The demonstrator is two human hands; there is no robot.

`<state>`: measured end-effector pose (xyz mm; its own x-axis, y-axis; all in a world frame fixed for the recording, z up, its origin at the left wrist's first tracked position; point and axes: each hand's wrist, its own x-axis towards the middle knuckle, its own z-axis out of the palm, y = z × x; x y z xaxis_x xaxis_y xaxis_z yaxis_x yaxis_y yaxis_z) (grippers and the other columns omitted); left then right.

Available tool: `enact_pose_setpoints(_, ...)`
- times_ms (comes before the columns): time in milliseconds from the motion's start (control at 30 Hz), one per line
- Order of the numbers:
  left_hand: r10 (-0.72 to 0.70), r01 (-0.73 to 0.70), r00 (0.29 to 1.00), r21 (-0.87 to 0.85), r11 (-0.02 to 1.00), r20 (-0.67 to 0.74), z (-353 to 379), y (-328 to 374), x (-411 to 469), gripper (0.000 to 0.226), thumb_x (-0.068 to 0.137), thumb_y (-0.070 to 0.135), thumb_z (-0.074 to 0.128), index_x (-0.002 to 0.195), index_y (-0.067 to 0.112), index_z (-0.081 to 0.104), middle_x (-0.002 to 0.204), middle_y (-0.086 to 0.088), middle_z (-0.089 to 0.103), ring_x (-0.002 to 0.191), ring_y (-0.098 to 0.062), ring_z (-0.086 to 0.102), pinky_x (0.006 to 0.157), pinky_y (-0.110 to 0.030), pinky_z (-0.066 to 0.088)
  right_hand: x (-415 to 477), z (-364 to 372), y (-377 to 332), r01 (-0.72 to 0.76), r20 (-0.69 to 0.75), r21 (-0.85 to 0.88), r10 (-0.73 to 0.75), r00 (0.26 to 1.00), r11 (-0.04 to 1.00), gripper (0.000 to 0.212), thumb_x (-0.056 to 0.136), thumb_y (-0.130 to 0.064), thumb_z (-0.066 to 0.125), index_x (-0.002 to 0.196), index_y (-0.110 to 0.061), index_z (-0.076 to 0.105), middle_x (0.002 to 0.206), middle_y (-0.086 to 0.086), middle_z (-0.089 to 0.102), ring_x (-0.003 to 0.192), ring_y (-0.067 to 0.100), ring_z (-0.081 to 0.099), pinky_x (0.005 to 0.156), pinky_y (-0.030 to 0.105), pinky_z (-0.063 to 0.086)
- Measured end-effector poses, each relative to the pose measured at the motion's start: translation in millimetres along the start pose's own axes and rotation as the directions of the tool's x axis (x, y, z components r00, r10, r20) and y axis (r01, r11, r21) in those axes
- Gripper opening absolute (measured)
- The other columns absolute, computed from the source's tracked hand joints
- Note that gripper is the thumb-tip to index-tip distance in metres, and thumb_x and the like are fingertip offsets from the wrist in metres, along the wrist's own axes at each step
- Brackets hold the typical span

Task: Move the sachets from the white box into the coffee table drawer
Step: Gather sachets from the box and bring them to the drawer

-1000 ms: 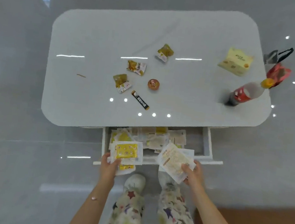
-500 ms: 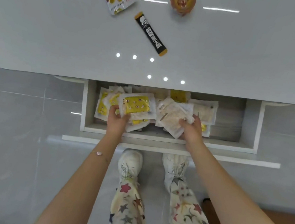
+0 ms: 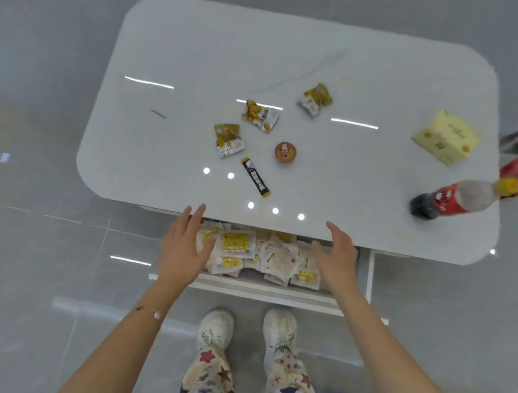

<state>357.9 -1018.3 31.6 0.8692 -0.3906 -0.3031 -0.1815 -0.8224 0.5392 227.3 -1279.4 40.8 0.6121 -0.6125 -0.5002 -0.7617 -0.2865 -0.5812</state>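
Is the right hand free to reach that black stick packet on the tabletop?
Probably yes. The right hand is open and empty above the drawer, and the black stick packet lies flat on the tabletop, nothing between them.

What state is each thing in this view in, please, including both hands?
drawer: pulled open.
sachets: loosely piled in the drawer, none held.
left hand: open, empty, over the drawer's left end.
right hand: open, empty, over its right end.
bottle: upright on the table, capped.
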Motion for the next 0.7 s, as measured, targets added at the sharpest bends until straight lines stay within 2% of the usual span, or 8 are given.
enact_pose_setpoints(100,0.040,-0.036,0.999,0.155,0.987,-0.022,-69,42,-20,0.073,0.085,0.065,0.030,0.150,0.032,0.024,0.157,-0.010,0.024,0.143,-0.035,0.023,0.114,-0.053,0.024,-33,-52,-56,0.115,0.044,-0.190,-0.109,0.993,0.975,0.061,0.093,-0.040,0.053,0.148,-0.028,0.028,0.153,0.006,0.030,0.140,0.027,0.024,0.112,0.043,0.026)
enact_pose_setpoints(233,0.001,0.005,1.000,0.268,0.963,-0.023,-144,92,-58,0.072,0.090,0.063,0.040,0.152,0.036,0.015,0.161,-0.004,0.007,0.147,-0.031,0.006,0.118,-0.053,0.008,-78,-101,-126,0.304,0.117,-0.432,-0.281,0.952,0.849,0.069,0.093,-0.051,0.047,0.152,-0.032,0.016,0.159,0.005,0.015,0.145,0.029,0.011,0.115,0.045,0.019)
enact_pose_setpoints(300,-0.020,0.033,0.999,0.268,0.963,-0.050,-173,109,-81,0.075,0.087,0.066,0.034,0.152,0.037,0.012,0.162,-0.003,0.004,0.148,-0.030,0.002,0.118,-0.052,0.005,-100,-114,-158,0.390,0.159,-0.513,-0.362,0.918,0.765,0.072,0.093,-0.054,0.045,0.153,-0.031,0.012,0.160,0.005,0.012,0.146,0.030,0.007,0.117,0.045,0.015)
enact_pose_setpoints(433,-0.067,0.099,0.990,0.281,0.954,-0.123,-219,123,-122,0.078,0.086,0.070,0.032,0.152,0.038,0.006,0.162,-0.002,-0.001,0.148,-0.030,-0.001,0.118,-0.053,0.005,-137,-123,-213,0.531,0.246,-0.577,-0.487,0.838,0.621,0.073,0.093,-0.055,0.043,0.153,-0.031,0.009,0.160,0.005,0.010,0.146,0.030,0.004,0.117,0.046,0.012)
enact_pose_setpoints(500,-0.097,0.145,0.978,0.270,0.952,-0.185,-238,118,-142,0.085,0.077,0.076,0.022,0.152,0.039,0.004,0.162,-0.003,-0.001,0.148,-0.031,0.000,0.117,-0.054,0.006,-152,-118,-237,0.585,0.305,-0.602,-0.521,0.797,0.544,0.074,0.092,-0.057,0.042,0.153,-0.032,0.008,0.160,0.006,0.008,0.147,0.031,0.003,0.117,0.048,0.011)
enact_pose_setpoints(633,-0.170,0.249,0.938,0.247,0.937,-0.301,-276,88,-185,0.093,0.067,0.079,0.010,0.151,0.040,0.001,0.162,-0.004,-0.001,0.148,-0.032,0.001,0.117,-0.052,0.004,-184,-86,-292,0.697,0.399,-0.533,-0.584,0.707,0.480,0.075,0.092,-0.054,0.045,0.153,-0.032,0.008,0.160,0.006,0.008,0.147,0.032,0.002,0.118,0.049,0.008)
enact_pose_setpoints(700,-0.252,0.337,0.899,0.200,0.920,-0.359,-296,65,-206,0.097,0.063,0.080,0.010,0.152,0.040,0.005,0.162,-0.003,0.001,0.148,-0.031,0.004,0.117,-0.050,0.006,-205,-64,-320,0.758,0.443,-0.517,-0.633,0.635,0.398,0.075,0.092,-0.053,0.045,0.153,-0.031,0.007,0.160,0.006,0.009,0.147,0.033,0.003,0.117,0.049,0.009)
